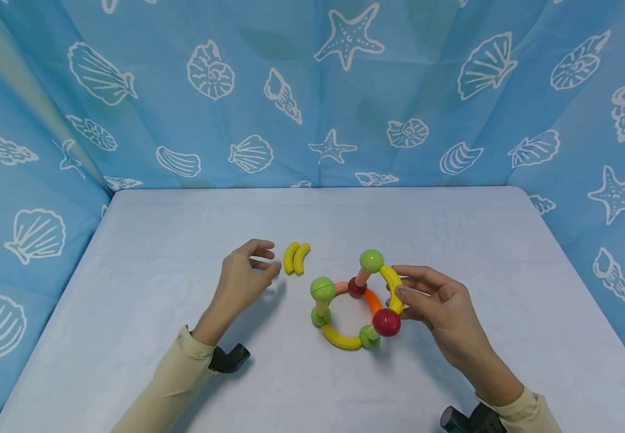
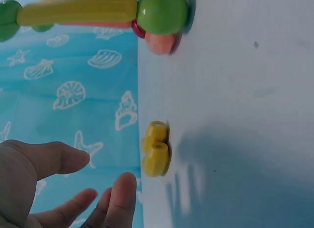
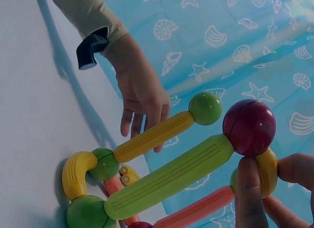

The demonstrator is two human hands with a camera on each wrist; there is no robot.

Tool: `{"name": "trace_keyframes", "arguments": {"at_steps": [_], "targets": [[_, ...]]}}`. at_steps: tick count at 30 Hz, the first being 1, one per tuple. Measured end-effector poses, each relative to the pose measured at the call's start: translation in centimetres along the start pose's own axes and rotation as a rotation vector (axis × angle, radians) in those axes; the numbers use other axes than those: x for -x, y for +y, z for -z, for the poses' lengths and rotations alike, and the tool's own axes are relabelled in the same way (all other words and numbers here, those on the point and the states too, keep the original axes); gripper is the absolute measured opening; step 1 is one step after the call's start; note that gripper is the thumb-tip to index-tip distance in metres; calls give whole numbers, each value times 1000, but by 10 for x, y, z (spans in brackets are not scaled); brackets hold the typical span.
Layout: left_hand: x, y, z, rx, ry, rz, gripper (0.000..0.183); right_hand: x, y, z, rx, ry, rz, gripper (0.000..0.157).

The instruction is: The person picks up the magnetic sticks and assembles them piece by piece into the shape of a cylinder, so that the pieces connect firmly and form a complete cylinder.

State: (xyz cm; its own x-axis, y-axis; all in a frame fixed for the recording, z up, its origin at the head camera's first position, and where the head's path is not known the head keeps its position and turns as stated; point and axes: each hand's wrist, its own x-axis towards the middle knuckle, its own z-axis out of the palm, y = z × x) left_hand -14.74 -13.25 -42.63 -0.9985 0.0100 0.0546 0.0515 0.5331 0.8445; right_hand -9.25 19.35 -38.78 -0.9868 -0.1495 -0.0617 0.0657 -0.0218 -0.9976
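Observation:
A magnetic ball-and-rod toy structure stands on the table, its lower ring made of curved rods such as an orange one [image 1: 373, 300] and a yellow one [image 1: 341, 339], joined by balls. Straight rods rise from it to a left green ball [image 1: 323, 289], a rear green ball [image 1: 371, 261] and a red ball [image 1: 387, 323]. My right hand [image 1: 445, 313] pinches the upper curved yellow rod [image 3: 267, 173], which bridges the rear green ball and the red ball. My left hand [image 1: 243, 279] hovers with parted, bent fingers beside two loose curved yellow rods [image 1: 301, 260], touching neither.
A white cloth covers the table [image 1: 155, 240]. Blue curtains [image 1: 291, 144] with white shell prints hang behind it and at both sides. Black wrist devices are on both forearms, such as the left one [image 1: 229, 359].

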Motion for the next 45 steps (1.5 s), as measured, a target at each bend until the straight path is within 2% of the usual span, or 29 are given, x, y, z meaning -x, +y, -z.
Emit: {"name": "trace_keyframes", "arguments": {"at_steps": [6, 12, 19, 25, 30, 40, 45], "targets": [[-17, 0, -6, 0, -47, 68, 41, -1, 1, 0, 12, 6, -19, 35], [-35, -3, -12, -62, -123, 107, 44, -1, -1, 0, 6, 8, -18, 35], [-47, -1, -15, -135, -151, 122, 43, -1, -1, 2, -8, -12, 11, 32], [-50, -2, -21, -207, -148, 151, 40, -1, 0, 2, -11, -18, 4, 33], [-52, -3, -23, -223, -155, 169, 38, -2, 0, 2, -8, -16, -4, 33], [-54, 3, -22, -306, -205, 146, 35, -1, -1, 1, -12, -15, -4, 33], [-53, 4, -21, -294, -212, 153, 35, 0, 0, 1, -13, -21, 3, 33]]}}
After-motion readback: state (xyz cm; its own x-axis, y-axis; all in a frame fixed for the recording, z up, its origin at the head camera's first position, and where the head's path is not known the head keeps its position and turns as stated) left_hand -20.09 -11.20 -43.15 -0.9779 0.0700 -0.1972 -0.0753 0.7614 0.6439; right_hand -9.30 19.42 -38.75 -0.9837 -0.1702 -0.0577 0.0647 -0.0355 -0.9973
